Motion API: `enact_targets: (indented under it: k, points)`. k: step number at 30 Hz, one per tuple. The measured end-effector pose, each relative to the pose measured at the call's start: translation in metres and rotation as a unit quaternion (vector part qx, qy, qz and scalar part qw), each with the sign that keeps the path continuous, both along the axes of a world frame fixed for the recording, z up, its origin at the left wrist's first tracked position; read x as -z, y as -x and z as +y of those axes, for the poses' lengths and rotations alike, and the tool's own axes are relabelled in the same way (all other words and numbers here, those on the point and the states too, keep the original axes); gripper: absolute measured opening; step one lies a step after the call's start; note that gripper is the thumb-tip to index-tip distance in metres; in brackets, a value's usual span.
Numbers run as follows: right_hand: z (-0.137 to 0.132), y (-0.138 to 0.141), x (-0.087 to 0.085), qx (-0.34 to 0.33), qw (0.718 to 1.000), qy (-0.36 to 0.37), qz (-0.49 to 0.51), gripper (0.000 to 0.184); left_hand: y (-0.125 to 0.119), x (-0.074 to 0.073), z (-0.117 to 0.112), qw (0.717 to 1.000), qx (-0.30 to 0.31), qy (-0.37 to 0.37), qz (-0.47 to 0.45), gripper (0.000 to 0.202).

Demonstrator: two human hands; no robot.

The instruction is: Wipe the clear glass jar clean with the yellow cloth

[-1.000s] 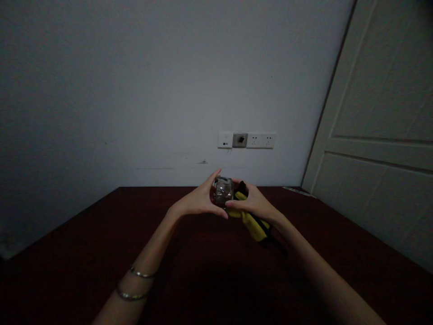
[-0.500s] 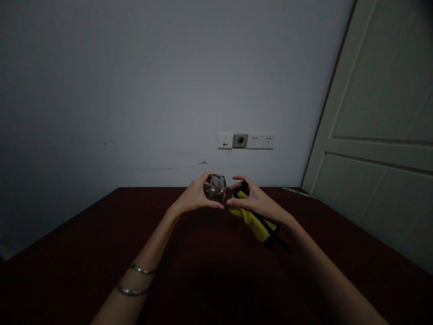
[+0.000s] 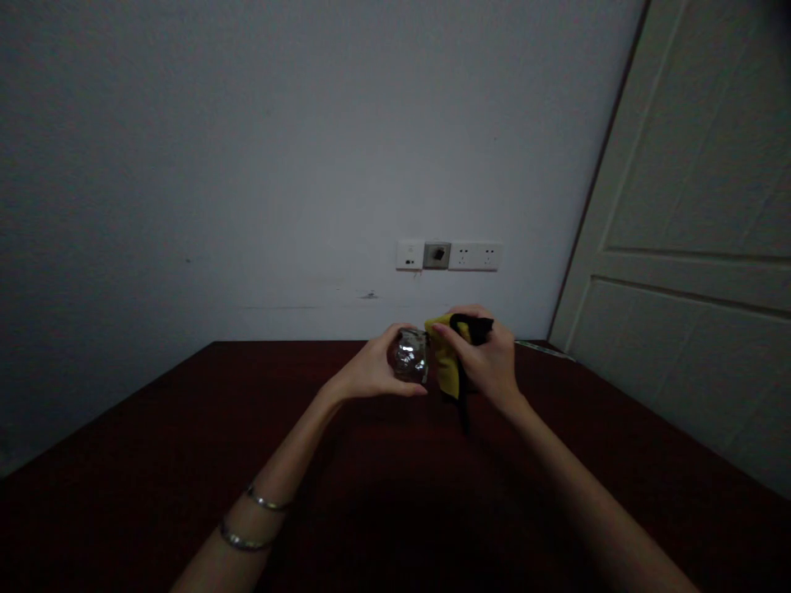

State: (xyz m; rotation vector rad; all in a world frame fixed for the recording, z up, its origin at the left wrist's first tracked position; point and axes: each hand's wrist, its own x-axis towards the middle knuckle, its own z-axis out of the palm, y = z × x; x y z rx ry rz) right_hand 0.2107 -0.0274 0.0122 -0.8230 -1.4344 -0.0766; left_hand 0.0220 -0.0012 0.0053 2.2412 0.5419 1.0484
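Note:
A clear, shiny glass (image 3: 409,356) is tilted on its side, its open end facing right. My left hand (image 3: 374,365) curls around it, thumb below and fingers above. Just to the right, my right hand (image 3: 491,354) pinches a bunched yellow cloth (image 3: 446,362) with black edging. Part of the cloth hangs down below the fingers, and its top corner comes close to the glass rim. Whether cloth and rim touch, I cannot tell. Two silver bangles (image 3: 244,539) circle my left forearm.
Both hands are above a dark red table (image 3: 383,461). Behind it rises a pale wall (image 3: 297,165) with a row of sockets (image 3: 473,256). A light panelled door (image 3: 698,247) stands at the right. A thin strip (image 3: 544,350) lies at the table's far right edge.
The glass and my left hand have shifted slightly right and down. My right hand has turned and regripped the cloth, which now hangs nearer the glass rim instead of trailing toward the wrist.

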Motion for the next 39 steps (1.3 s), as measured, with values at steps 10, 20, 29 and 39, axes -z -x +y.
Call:
enact_targets:
  k: [10,20,29,39]
  points:
    - [-0.001,0.021,0.016,-0.131,0.977,-0.123,-0.116,0.030,0.003,0.002,0.005,0.999,-0.030,-0.024,-0.023,0.081]
    - [0.001,0.016,0.013,-0.138,0.987,-0.042,-0.065,0.020,-0.003,0.003,0.000,0.999,-0.004,-0.046,-0.016,0.082]
    - [-0.007,0.019,0.011,-0.165,0.938,-0.119,-0.279,0.036,0.000,0.005,0.008,0.997,0.025,-0.068,-0.004,0.070]
    - [0.006,0.011,0.018,-0.124,0.975,-0.063,-0.173,0.026,0.001,0.004,0.006,0.990,-0.054,-0.110,0.069,0.082]
